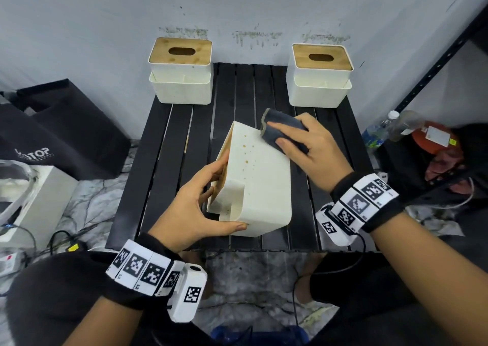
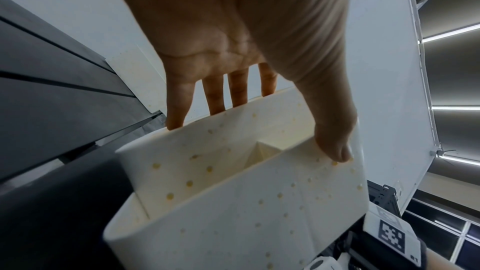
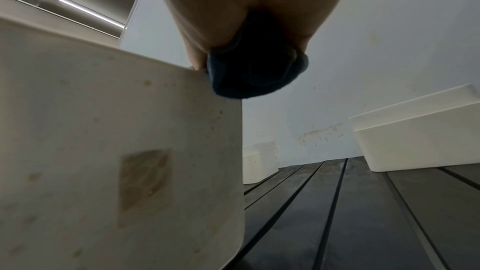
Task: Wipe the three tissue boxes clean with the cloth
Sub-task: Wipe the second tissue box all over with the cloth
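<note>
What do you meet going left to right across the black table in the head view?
Far left tissue box → left hand → tipped tissue box → right hand pressing the dark cloth → far right tissue box.

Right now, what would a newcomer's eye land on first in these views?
The tipped tissue box at the middle of the black slatted table, its cream side dotted with brownish spots. The left hand grips its near end while the right hand presses a dark cloth on its far upper edge. Two upright wood-lidded tissue boxes stand by the wall.
</note>
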